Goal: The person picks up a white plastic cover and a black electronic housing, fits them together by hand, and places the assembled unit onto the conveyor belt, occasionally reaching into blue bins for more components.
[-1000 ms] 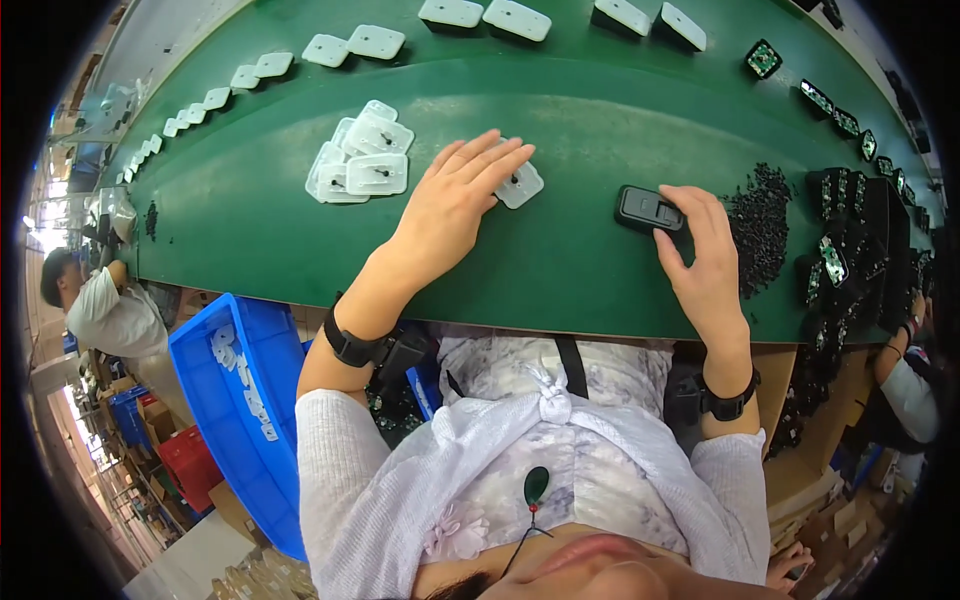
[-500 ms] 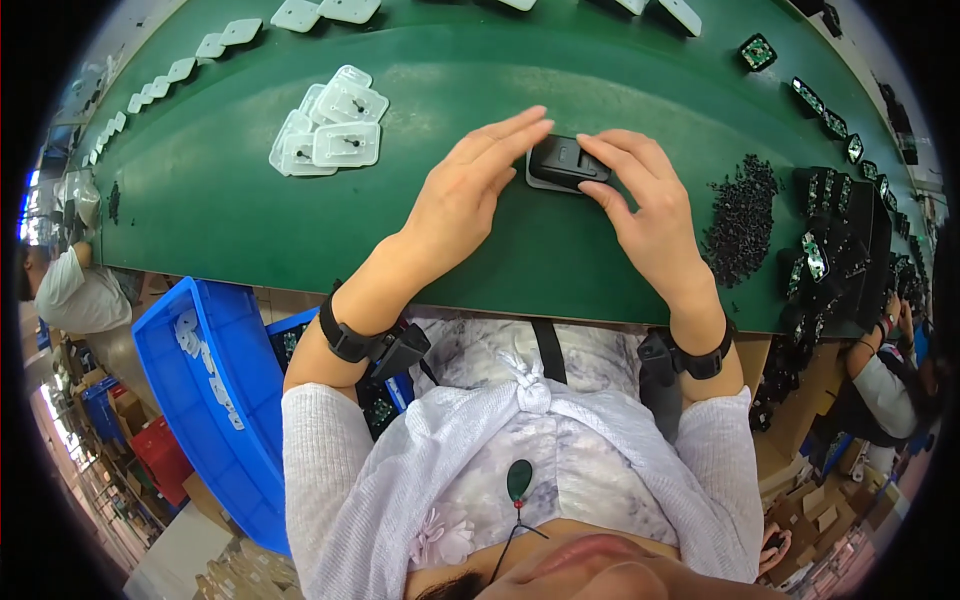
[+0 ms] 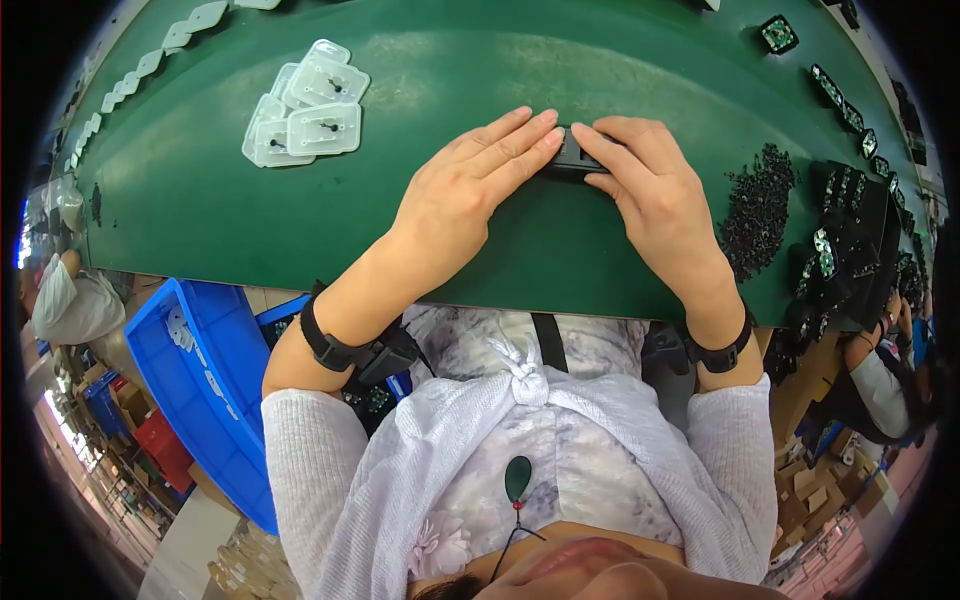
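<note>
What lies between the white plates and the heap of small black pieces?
The head view shows, from left to right, the left hand, a black case and the right hand, with green tabletop around them.

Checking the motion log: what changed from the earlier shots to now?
The right hand carried the black casing leftward, from beside the pile of small black parts to over the white plate near the left hand. The left hand has since come onto the casing's left end; the right hand keeps its grip. The plate is now hidden. The stack of white plates and the pile look unchanged.
</note>
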`<action>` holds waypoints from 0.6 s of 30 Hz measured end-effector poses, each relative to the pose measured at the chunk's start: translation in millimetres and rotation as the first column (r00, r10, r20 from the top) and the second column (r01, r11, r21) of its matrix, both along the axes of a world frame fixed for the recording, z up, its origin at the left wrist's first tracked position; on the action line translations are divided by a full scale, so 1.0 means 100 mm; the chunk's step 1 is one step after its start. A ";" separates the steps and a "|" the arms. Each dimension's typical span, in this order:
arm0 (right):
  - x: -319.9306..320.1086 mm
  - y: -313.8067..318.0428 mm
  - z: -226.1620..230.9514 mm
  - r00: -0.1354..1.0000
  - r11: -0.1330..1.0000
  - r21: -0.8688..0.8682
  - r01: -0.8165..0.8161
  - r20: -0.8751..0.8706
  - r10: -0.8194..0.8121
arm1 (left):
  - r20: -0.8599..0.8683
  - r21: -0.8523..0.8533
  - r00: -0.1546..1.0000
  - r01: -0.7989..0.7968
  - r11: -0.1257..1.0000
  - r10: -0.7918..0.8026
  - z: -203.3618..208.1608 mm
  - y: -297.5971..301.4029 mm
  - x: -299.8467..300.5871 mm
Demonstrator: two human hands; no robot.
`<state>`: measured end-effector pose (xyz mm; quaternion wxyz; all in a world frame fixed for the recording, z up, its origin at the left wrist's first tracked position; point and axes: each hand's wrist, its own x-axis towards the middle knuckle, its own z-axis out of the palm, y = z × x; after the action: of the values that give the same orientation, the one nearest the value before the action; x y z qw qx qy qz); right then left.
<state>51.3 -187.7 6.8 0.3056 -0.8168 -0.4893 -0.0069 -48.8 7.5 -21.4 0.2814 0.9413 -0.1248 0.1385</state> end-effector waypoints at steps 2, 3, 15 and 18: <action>-0.04 0.00 -0.03 0.998 1.000 -0.010 0.018 0.054 -0.018 | 0.028 0.049 1.000 0.005 0.999 -0.006 0.02 0.01 -0.01; -0.02 0.00 -0.08 0.996 0.999 0.038 0.027 0.084 -0.030 | 0.059 0.104 0.998 0.001 0.995 -0.007 0.03 0.01 0.01; 0.21 -0.03 0.02 0.478 0.884 0.318 0.342 -0.869 0.128 | -0.526 -0.717 0.851 -0.445 0.537 0.004 0.16 -0.26 0.29; 0.05 -0.06 -0.01 0.500 0.835 0.393 0.384 -0.849 0.169 | -0.457 -0.848 0.882 -0.393 0.356 -0.114 0.17 -0.40 0.27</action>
<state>56.2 -193.8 5.7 0.7207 -0.6198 -0.1942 0.2423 -21.8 -32.8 -4.2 0.7666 0.6297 0.1256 -0.0082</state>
